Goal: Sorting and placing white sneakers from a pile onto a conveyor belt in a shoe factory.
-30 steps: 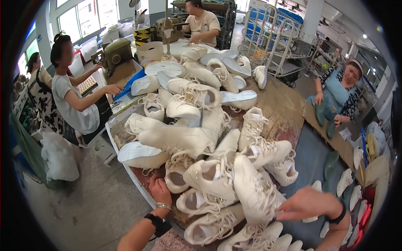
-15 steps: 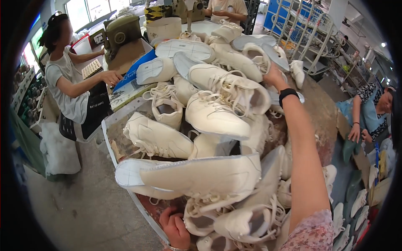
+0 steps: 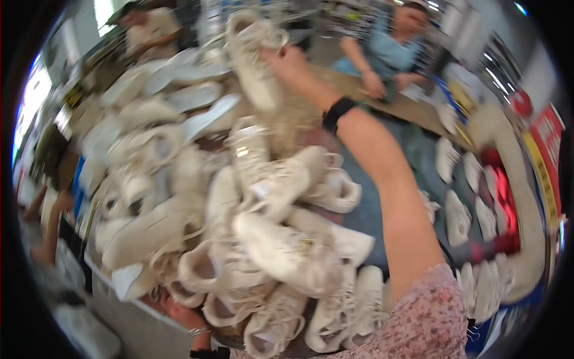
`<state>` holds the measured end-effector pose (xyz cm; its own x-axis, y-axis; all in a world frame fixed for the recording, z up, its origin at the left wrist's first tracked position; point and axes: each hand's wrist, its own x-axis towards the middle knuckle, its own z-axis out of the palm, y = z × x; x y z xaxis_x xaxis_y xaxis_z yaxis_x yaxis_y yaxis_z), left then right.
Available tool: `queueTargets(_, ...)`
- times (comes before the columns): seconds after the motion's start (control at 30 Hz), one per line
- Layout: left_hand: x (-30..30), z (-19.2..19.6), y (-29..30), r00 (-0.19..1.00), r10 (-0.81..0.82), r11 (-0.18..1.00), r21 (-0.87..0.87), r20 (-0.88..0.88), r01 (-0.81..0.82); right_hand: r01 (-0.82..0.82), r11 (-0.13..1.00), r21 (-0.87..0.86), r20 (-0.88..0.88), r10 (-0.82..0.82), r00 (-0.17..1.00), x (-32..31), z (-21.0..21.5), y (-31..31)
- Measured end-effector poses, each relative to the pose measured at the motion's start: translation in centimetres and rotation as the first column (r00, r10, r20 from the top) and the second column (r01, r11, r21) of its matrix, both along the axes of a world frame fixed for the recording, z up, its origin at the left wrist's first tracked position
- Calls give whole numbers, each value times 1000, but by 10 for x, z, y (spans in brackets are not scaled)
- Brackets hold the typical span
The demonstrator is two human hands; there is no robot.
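Note:
My right hand [image 3: 291, 67], a black band on its wrist, is closed on a cream lace-up sneaker [image 3: 256, 66]. It holds the shoe up by its side at the far edge of the pile, opening upward and toe hanging down. My left hand [image 3: 181, 312] is low at the table's near-left edge, next to the cream sneakers [image 3: 221, 269] heaped there. Its fingers are smeared by motion and partly behind a shoe, so their grip is unclear. Many of the piled sneakers lie on their sides, some with pale grey-blue undersides [image 3: 209, 113] showing.
On the right, a dark green conveyor belt [image 3: 382, 233] carries rows of cream shoes [image 3: 458, 216]. A co-worker in a blue apron [image 3: 391, 57] stands across it, hands over the belt. Another person [image 3: 150, 33] sits at the far left. A red glow [image 3: 504, 200] lights the belt's right side.
The view has swung right, toward the belt. My right hand, earlier among the shoes at the pile's far right, now holds a sneaker up clear of them. My left hand stays at the near-left edge.

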<state>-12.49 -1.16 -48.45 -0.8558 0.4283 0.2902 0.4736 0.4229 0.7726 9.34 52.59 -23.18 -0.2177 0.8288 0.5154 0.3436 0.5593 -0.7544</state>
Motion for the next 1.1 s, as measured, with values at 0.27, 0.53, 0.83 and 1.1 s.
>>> queueTargets(0.27, -5, -20, 13, 1000, 2, 998, 58, -15, -2, 92, 742, -664, -405, -461, 790, 344, -114, -100)
queueTargets(0.53, -37, -41, -7, 981, 45, 998, -34, -190, -53, 861, 446, -244, 633, -600, 490, 421, -224, -94)
queueTargets(0.83, -11, -30, 28, 978, -209, 978, -27, 10, 209, 536, 823, 190, 913, -349, 212, 427, -238, -105)
queueTargets(1.1, -2, -16, 16, 983, -90, 991, 109, 159, 73, 484, 802, 351, 921, -390, -22, 507, -289, -13)
